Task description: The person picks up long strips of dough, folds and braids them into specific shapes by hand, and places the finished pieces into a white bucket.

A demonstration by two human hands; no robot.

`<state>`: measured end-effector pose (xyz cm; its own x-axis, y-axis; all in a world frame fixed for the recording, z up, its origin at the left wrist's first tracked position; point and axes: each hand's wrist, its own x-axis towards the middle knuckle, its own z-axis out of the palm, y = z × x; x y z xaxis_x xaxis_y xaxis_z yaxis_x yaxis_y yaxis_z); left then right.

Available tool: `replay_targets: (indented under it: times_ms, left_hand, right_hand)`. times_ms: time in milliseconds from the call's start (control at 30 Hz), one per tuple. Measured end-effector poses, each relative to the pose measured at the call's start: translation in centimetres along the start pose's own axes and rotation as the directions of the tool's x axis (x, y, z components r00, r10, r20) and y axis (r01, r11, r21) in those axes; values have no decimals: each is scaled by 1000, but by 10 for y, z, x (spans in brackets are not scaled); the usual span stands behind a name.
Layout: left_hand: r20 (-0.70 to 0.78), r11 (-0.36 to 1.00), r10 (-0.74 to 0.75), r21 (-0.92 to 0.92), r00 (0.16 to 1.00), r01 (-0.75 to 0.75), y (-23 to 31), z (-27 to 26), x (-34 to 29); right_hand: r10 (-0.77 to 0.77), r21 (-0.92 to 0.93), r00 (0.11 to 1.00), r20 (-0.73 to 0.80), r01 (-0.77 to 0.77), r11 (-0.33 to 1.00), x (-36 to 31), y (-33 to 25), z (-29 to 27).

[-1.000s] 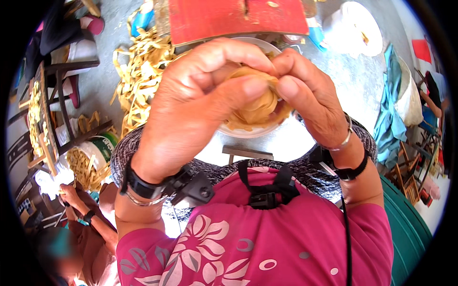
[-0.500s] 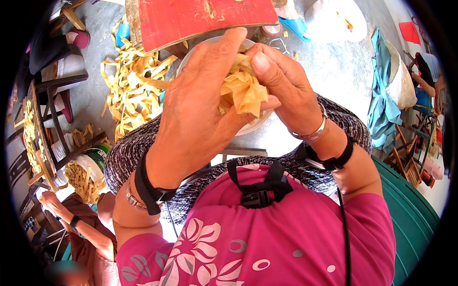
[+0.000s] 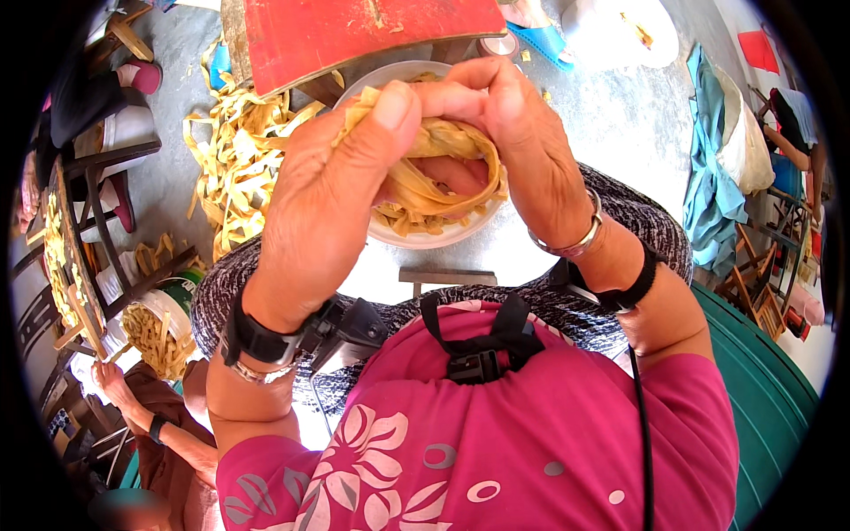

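Note:
A loop of soft, flat yellowish strips [image 3: 456, 140] is stretched between my two hands. My left hand [image 3: 323, 186] grips its left side, thumb pressed on top near a loose frilled end. On the other side my right hand [image 3: 542, 164] curls over the far edge of the loop, its fingertips partly hidden. Fingers show through the opening, though I cannot tell of which hand. Directly underneath is a round white tub [image 3: 456, 237], with more yellow strips [image 3: 412, 218] in it. The exact material of the strips is unclear.
A red board [image 3: 372, 40] stands just beyond the tub. Many yellow strips [image 3: 239, 159] hang or lie to the left. A white bucket [image 3: 181, 310] of pieces is lower left, near another person's arm [image 3: 173, 434]. Teal cloth [image 3: 708, 168] is at right.
The bunched strips have been opened out into a loop. My left hand has turned, bringing its thumb on top, and my right hand has shifted up and outward.

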<state>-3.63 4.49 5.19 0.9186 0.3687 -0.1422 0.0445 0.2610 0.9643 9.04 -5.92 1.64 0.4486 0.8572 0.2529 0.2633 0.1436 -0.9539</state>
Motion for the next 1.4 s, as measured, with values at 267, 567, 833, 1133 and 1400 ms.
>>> replay_targets:
  times_ms: [267, 567, 833, 1133, 1400]
  left_hand:
    - [44, 921, -84, -377, 995, 94, 12, -13, -1]
    - [20, 884, 89, -462, 996, -70, 8, -41, -1]
    - [-194, 986, -86, -155, 977, 56, 13, -11, 2]
    - [-177, 979, -187, 41, 966, 197, 11, -11, -1]
    - [-271, 983, -81, -181, 959, 32, 21, -25, -5]
  right_hand:
    - [229, 21, 973, 10, -229, 973, -6, -11, -26]
    - [288, -90, 929, 233, -275, 957, -3, -2, -37]
    - [337, 35, 828, 448, -393, 919, 0, -14, -15]
    - [198, -72, 921, 335, -184, 980, -3, -11, -12]
    - [89, -185, 929, 359, -23, 982, 5, -22, -32]
